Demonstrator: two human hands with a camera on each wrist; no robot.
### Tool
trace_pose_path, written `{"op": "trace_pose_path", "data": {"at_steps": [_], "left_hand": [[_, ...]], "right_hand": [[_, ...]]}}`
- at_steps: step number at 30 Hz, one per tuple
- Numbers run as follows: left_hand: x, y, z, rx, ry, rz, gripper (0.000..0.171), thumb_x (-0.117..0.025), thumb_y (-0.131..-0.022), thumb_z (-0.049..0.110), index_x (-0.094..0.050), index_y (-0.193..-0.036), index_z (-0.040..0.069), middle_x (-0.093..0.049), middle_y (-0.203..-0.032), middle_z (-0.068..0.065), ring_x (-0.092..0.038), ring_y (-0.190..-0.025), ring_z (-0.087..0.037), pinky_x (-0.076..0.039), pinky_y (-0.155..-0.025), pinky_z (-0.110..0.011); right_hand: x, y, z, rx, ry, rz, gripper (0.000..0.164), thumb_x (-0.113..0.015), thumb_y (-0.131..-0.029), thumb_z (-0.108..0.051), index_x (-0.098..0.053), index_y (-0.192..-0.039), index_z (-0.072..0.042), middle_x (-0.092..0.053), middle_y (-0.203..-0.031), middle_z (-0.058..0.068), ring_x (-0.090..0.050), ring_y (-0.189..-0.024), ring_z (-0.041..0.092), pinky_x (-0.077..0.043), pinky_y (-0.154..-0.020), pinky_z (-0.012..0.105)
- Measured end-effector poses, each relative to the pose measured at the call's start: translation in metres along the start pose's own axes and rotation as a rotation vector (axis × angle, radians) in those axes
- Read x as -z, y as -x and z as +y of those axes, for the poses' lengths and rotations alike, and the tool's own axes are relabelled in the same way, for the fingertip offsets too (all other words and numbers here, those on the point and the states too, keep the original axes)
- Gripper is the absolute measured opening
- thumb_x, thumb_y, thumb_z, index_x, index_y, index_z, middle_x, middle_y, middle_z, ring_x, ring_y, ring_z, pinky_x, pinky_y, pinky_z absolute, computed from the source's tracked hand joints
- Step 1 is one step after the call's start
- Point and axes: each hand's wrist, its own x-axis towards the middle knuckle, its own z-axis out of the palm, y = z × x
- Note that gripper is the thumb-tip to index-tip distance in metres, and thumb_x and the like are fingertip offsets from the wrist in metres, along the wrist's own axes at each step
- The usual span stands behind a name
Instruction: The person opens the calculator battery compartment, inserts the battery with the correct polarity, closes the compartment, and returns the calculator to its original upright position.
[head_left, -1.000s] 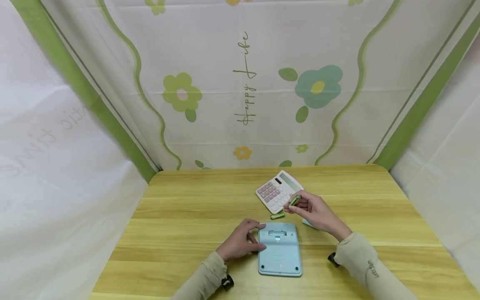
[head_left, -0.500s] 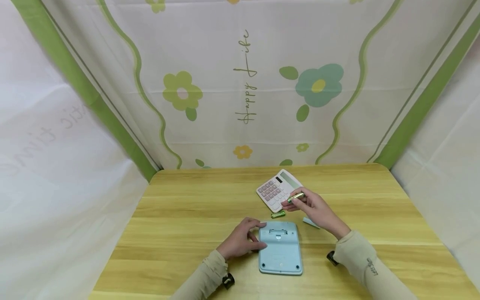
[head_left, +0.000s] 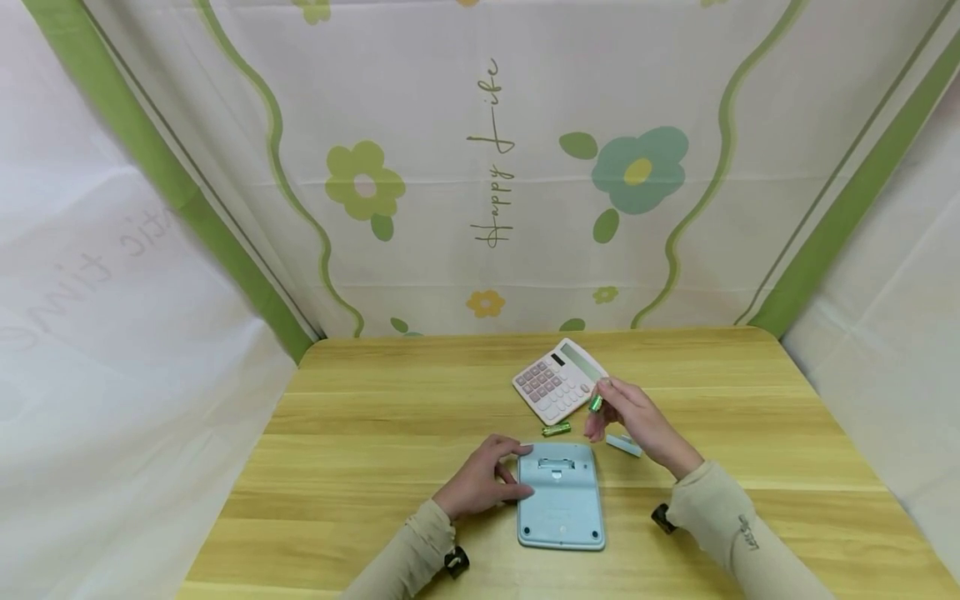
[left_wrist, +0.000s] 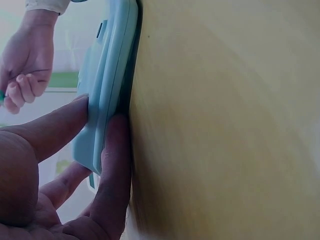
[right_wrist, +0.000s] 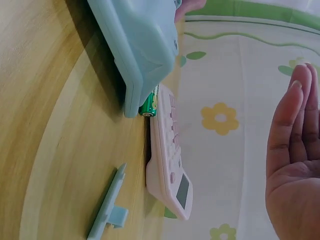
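A light blue calculator (head_left: pixel 562 508) lies face down on the table, its battery slot uncovered near the far end. My left hand (head_left: pixel 480 479) grips its left edge; in the left wrist view the thumb presses the back while a finger (left_wrist: pixel 114 170) reaches under the rim. Above the table, beyond the calculator's right corner, my right hand (head_left: pixel 637 417) pinches a green battery (head_left: pixel 596 403), mostly covered by the fingers. A second green battery (head_left: pixel 557 430) lies just past the calculator's far edge. The small blue battery cover (head_left: pixel 624 446) rests below the right hand.
A pink and white calculator (head_left: pixel 542 390) lies face up and angled behind the loose battery. The wooden table (head_left: pixel 360 467) ends at a printed curtain (head_left: pixel 420 267) at the back, with white fabric (head_left: pixel 150 350) on both sides.
My right hand turns the battery from lying nearly level to a more upright, end-down pose, and shifts slightly right. The left hand and the blue calculator stay in place.
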Motion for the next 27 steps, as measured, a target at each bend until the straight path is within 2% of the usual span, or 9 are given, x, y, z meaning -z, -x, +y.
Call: {"op": "trace_pose_path", "data": {"at_steps": [5,12,15,19,22,25,27], "left_hand": [[0.0001,0.0007,-0.0009,-0.003,-0.001,0.003,0.057,-0.083,-0.09,0.024,-0.062,-0.143,0.018,-0.05,-0.141,-0.007,-0.063,-0.082,-0.006,-0.057,-0.064,-0.023],[0.0008,0.0006,0.0002,0.004,0.015,0.008,0.056,-0.084,-0.089,0.023,-0.063,-0.141,0.018,-0.05,-0.14,-0.007,-0.063,-0.082,-0.009,-0.057,-0.064,-0.024],[0.0009,0.0008,0.0014,0.008,0.026,-0.001,0.056,-0.084,-0.089,0.023,-0.063,-0.141,0.017,-0.05,-0.14,-0.008,-0.063,-0.081,-0.009,-0.057,-0.062,-0.025],[0.0002,0.0015,0.0019,0.015,0.035,-0.009,0.056,-0.084,-0.089,0.023,-0.063,-0.141,0.017,-0.05,-0.14,-0.008,-0.063,-0.081,-0.01,-0.058,-0.061,-0.026],[-0.0007,0.0014,0.0011,0.016,0.036,-0.004,0.056,-0.084,-0.089,0.023,-0.064,-0.141,0.017,-0.05,-0.139,-0.008,-0.063,-0.081,-0.01,-0.058,-0.06,-0.026],[-0.001,0.0011,0.0001,0.009,0.036,-0.001,0.056,-0.084,-0.089,0.021,-0.064,-0.141,0.017,-0.051,-0.138,-0.007,-0.063,-0.081,-0.01,-0.058,-0.06,-0.026],[-0.001,0.0009,-0.0002,0.003,0.032,-0.001,0.056,-0.084,-0.089,0.021,-0.063,-0.141,0.017,-0.051,-0.138,-0.007,-0.064,-0.081,-0.01,-0.058,-0.06,-0.026]], "right_hand": [[0.0011,-0.0022,-0.0011,-0.019,-0.006,0.0,0.046,-0.035,-0.115,-0.026,-0.056,-0.098,0.011,-0.075,-0.078,0.009,-0.072,-0.065,0.022,-0.061,-0.062,0.04],[-0.0019,-0.0014,-0.002,-0.022,0.08,0.006,0.027,-0.05,-0.111,-0.019,-0.061,-0.103,0.005,-0.073,-0.091,0.027,-0.075,-0.077,0.036,-0.063,-0.072,0.052],[-0.0042,0.0007,-0.0023,-0.03,0.143,0.018,0.021,-0.06,-0.106,-0.017,-0.068,-0.106,0.002,-0.07,-0.088,0.03,-0.074,-0.071,0.03,-0.063,-0.068,0.05],[-0.0066,0.0015,-0.0022,-0.05,0.2,0.015,0.02,-0.068,-0.102,-0.017,-0.073,-0.112,-0.001,-0.07,-0.082,0.021,-0.072,-0.067,0.021,-0.063,-0.065,0.044],[-0.0078,0.0006,-0.0015,-0.038,0.165,-0.005,0.023,-0.066,-0.102,-0.015,-0.07,-0.117,0.002,-0.074,-0.089,0.021,-0.076,-0.076,0.027,-0.064,-0.072,0.048],[-0.0079,-0.0002,-0.0011,-0.017,0.076,-0.037,0.026,-0.06,-0.106,-0.012,-0.062,-0.122,0.007,-0.073,-0.102,0.032,-0.078,-0.089,0.03,-0.062,-0.08,0.053],[-0.0073,-0.0002,-0.001,0.001,0.012,-0.059,0.027,-0.053,-0.109,-0.012,-0.056,-0.126,0.01,-0.068,-0.109,0.038,-0.077,-0.095,0.031,-0.061,-0.083,0.052]]}}
